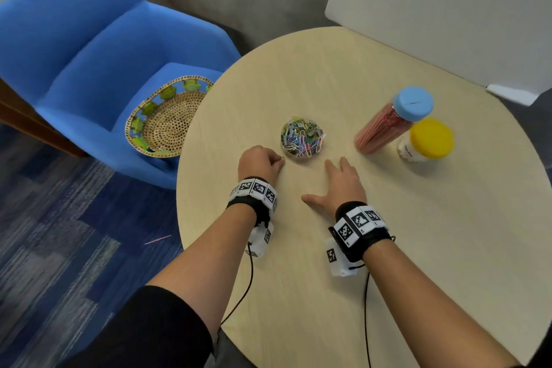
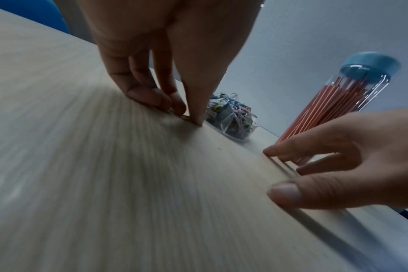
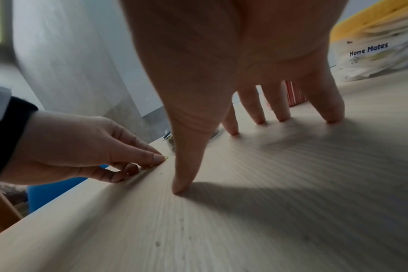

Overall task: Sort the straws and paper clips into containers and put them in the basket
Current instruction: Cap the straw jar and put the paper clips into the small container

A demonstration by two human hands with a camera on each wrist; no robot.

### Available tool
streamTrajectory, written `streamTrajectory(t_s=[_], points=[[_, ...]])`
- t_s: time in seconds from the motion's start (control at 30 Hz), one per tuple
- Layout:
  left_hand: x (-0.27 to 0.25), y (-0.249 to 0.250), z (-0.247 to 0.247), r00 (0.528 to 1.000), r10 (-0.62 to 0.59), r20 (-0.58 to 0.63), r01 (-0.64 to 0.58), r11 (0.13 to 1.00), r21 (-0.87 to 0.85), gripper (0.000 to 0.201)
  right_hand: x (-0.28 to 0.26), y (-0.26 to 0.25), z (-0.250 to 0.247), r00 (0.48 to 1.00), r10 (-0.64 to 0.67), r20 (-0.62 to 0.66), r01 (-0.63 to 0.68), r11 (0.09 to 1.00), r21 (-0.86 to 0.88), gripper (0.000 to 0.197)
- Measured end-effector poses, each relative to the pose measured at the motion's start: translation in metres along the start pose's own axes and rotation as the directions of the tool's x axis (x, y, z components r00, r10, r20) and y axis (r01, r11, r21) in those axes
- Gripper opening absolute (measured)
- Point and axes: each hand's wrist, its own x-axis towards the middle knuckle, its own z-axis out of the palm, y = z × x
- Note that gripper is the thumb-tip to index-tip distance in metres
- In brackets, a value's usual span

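My left hand (image 1: 277, 161) has its fingers curled and pinches a small yellow paper clip (image 3: 165, 157) against the round table (image 1: 298, 263), just left of the clear bowl (image 1: 302, 137) heaped with coloured paper clips. In the left wrist view the clip (image 2: 186, 117) is mostly hidden under the fingertips (image 2: 175, 104). To the right of the bowl my right hand (image 1: 336, 181) rests flat with its fingers spread, holding nothing. A tall clear jar of pink straws (image 1: 385, 128) with a blue lid (image 1: 413, 103) stands further right.
A yellow-lidded jar (image 1: 427, 140) stands beside the straw jar. The woven basket (image 1: 167, 119) sits on a blue chair (image 1: 89, 48) left of the table. One pink straw (image 1: 157, 239) lies on the carpet. A white board (image 1: 448, 9) leans behind the table.
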Motion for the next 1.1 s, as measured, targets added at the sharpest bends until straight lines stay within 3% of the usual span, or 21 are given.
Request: streamTrajectory(t_s=[0.23, 0.3, 0.4, 0.53, 0.7, 0.8, 1.1], points=[[0.011, 0.004, -0.002, 0.991, -0.068, 0.115, 0.054, 0.991, 0.122, 0.018, 0.005, 0.0, 0.0, 0.999, 0.01, 0.04, -0.009, 1.0, -0.023, 0.11], [0.016, 0.006, -0.008, 0.998, -0.04, 0.051, 0.039, 0.999, 0.031, 0.015, 0.005, 0.0, 0.0, 0.999, 0.013, 0.05, -0.012, 1.0, -0.022, 0.11], [0.017, 0.026, -0.023, 0.987, 0.101, -0.121, -0.126, 0.968, -0.217, 0.008, 0.004, 0.0, 0.0, 0.998, 0.013, 0.062, -0.011, 1.0, -0.02, 0.11], [0.022, 0.07, -0.033, 0.95, 0.27, -0.156, -0.308, 0.888, -0.34, 0.007, 0.004, 0.0, -0.001, 0.997, 0.013, 0.082, -0.013, 1.0, -0.003, 0.107], [0.03, 0.088, -0.025, 0.94, 0.34, -0.021, -0.333, 0.904, -0.27, 0.004, 0.005, 0.0, -0.001, 0.997, 0.01, 0.075, -0.009, 1.0, -0.009, 0.106], [0.033, 0.086, -0.018, 0.929, 0.362, 0.073, -0.336, 0.912, -0.236, 0.018, 0.005, 0.0, -0.001, 0.997, 0.006, 0.076, -0.006, 1.0, -0.003, 0.106], [0.044, 0.088, -0.005, 0.915, 0.385, 0.122, -0.389, 0.921, 0.005, 0.007, 0.002, -0.001, -0.005, 0.995, 0.007, 0.095, -0.01, 0.999, 0.036, 0.108]])
